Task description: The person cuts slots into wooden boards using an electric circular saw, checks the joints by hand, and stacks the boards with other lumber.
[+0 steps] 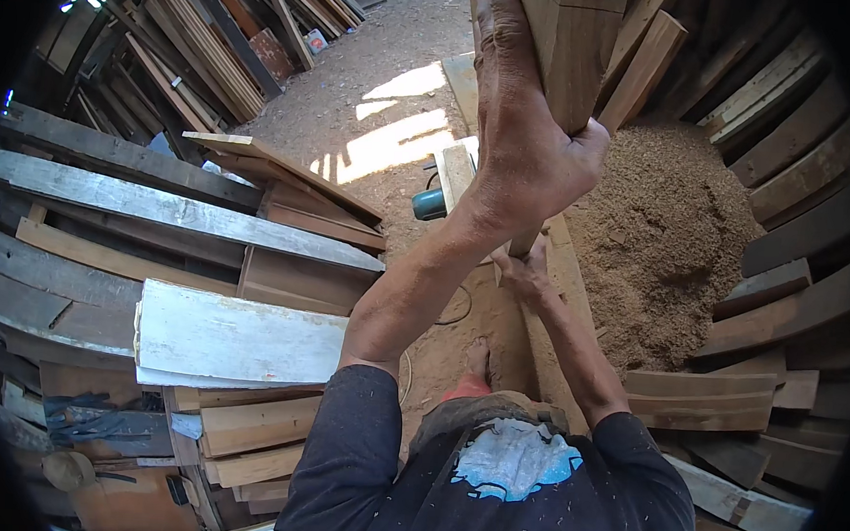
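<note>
A thick squared timber (578,57) rises close in front of me, its upper end reaching the top of the picture. My left hand (537,151) is wrapped around its side, fingers along the left face and thumb on the right. Lower down, my right hand (529,268) grips the narrower-looking far part of the same timber; its fingers are partly hidden. Beneath the hands runs a long wooden board (569,273). Left of the timber is a green cylindrical thing (429,205) beside a pale wood strip (456,171).
A large heap of sawdust and shavings (661,249) lies to the right. Stacked planks (706,400) line the right side. On the left are a white-faced board (239,337), more stacked boards and dark gloves (100,422). A thin cable (461,311) curves across the dusty floor.
</note>
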{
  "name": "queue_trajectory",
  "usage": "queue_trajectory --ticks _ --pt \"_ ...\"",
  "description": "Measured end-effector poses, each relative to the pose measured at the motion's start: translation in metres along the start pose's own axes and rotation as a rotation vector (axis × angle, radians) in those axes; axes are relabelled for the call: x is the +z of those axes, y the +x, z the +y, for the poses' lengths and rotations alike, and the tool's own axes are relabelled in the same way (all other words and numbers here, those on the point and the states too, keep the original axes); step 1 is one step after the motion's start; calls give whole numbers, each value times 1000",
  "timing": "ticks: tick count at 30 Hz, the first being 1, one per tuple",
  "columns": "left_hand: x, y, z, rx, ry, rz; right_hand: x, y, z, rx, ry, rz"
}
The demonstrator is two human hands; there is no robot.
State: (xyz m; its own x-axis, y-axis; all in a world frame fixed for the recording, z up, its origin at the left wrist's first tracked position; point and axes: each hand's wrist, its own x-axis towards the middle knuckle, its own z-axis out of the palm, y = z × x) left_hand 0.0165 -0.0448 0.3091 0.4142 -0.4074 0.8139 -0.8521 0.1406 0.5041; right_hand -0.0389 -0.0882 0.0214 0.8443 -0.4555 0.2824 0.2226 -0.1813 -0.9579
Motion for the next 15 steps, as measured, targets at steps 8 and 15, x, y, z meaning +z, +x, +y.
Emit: queue_trajectory --ticks 8,15 --pt "-13 3 -5 -185 68 -12 14 15 23 -163 17 45" --pt "-9 5 -21 -186 -108 -41 15 27 41 -168 -57 55"
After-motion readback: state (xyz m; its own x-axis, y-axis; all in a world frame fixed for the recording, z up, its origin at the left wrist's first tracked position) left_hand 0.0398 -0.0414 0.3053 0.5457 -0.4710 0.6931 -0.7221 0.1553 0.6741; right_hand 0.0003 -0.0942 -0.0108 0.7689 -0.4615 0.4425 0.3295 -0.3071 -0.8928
